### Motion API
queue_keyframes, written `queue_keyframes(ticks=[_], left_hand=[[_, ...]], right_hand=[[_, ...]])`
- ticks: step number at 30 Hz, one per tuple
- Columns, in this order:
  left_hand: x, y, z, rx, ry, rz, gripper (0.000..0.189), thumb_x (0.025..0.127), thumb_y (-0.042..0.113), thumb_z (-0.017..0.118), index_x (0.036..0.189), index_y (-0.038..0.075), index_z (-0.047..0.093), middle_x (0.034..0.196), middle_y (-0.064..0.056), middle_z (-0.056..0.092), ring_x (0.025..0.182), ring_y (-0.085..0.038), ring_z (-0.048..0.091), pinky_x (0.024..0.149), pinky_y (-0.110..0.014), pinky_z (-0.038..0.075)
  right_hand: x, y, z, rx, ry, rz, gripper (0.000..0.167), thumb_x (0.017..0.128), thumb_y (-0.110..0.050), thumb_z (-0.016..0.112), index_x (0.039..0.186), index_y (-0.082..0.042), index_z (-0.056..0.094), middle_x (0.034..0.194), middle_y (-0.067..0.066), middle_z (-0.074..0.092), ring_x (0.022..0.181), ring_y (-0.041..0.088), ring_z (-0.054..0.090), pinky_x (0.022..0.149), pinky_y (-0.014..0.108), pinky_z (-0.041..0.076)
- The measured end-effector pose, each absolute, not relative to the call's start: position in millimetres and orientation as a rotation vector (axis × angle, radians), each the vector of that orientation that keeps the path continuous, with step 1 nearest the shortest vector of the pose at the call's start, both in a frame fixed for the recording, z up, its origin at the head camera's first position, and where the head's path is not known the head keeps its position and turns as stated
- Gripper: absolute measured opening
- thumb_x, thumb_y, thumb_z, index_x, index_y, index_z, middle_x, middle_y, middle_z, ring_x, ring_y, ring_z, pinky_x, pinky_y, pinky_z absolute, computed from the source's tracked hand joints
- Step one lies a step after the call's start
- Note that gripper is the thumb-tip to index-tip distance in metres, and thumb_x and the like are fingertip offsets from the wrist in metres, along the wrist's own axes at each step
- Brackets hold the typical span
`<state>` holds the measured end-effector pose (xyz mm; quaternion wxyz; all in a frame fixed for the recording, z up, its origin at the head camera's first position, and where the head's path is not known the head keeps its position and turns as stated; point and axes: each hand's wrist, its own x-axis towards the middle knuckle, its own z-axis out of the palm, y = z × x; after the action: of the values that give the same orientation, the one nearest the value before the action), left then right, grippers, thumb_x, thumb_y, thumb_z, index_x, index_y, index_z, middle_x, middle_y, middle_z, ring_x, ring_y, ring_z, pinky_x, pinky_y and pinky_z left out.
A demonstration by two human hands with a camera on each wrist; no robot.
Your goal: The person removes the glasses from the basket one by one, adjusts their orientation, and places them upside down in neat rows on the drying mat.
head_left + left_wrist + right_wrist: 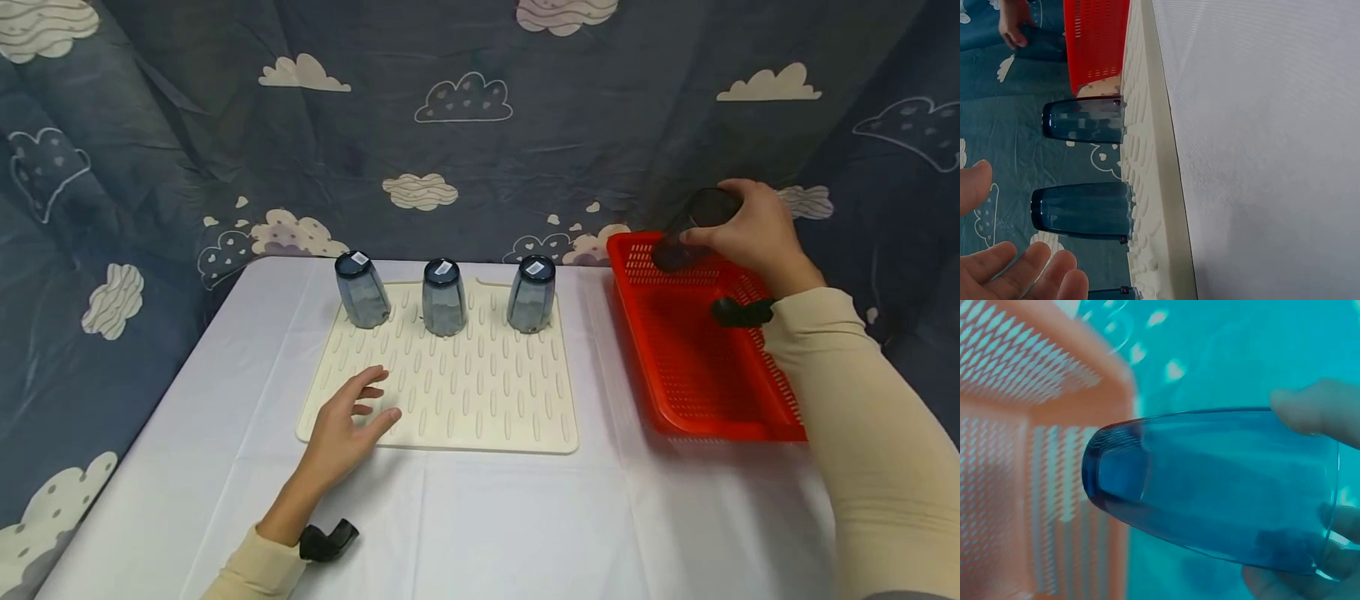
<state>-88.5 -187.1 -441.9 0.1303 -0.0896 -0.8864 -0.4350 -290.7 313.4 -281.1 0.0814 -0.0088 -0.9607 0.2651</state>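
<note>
My right hand point(761, 233) grips a dark blue glass tumbler point(677, 246) near its rim, tilted over the back of a red plastic basket point(645, 358). In the right wrist view the thumb and fingers hold the tumbler point(1210, 481) by its rim end, its thick base towards the basket wall. Three similar tumblers stand upside down along the back of a cream ridged mat: a left one point(365, 296), a middle one point(444, 304) and a right one point(532, 300). Above the front left of the mat point(480, 417), my left hand point(341, 433) hovers with relaxed fingers, holding nothing.
A white cloth point(517, 525) covers the table. Behind it hangs a dark blue curtain point(420, 50) with cloud prints. The basket stands at the right, beside the mat. Black wrist mounts point(327, 540) project from both wrists.
</note>
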Motion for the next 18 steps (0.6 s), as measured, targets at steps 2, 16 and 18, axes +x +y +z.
queue_keyframes(ticks=[2, 16, 18], left_hand=[[-88, -188, -442, -0.256, -2.57, -1.268, 0.063, 0.084, 0.01, 0.078, 0.141, 0.007, 0.052, 0.135, -0.012, 0.063, 0.109, -0.029, 0.067, 0.083, -0.048, 0.057], [-83, -194, -441, -0.24, -2.525, -1.251, 0.06, 0.084, 0.009, 0.077, 0.139, 0.005, 0.052, 0.132, -0.015, 0.064, 0.106, -0.031, 0.069, 0.081, -0.048, 0.058], [-83, -195, -441, -0.238, -2.52, -1.254, 0.06, 0.084, 0.009, 0.078, 0.138, 0.004, 0.052, 0.132, -0.015, 0.064, 0.106, -0.032, 0.069, 0.081, -0.05, 0.058]], right_hand=[[-284, 307, -271, -0.019, -2.842, 0.821, 0.089, 0.085, -0.035, 0.073, 0.155, -0.003, 0.028, 0.153, 0.027, 0.039, 0.128, 0.048, 0.043, 0.105, 0.066, 0.041], [-246, 268, -229, -0.003, -2.782, 0.954, 0.087, 0.087, -0.038, 0.07, 0.157, -0.042, 0.02, 0.161, 0.018, 0.032, 0.14, 0.046, 0.036, 0.109, 0.071, 0.034], [-243, 263, -225, -0.004, -2.796, 0.984, 0.082, 0.088, -0.04, 0.068, 0.157, -0.039, 0.024, 0.16, 0.019, 0.033, 0.139, 0.045, 0.037, 0.108, 0.07, 0.035]])
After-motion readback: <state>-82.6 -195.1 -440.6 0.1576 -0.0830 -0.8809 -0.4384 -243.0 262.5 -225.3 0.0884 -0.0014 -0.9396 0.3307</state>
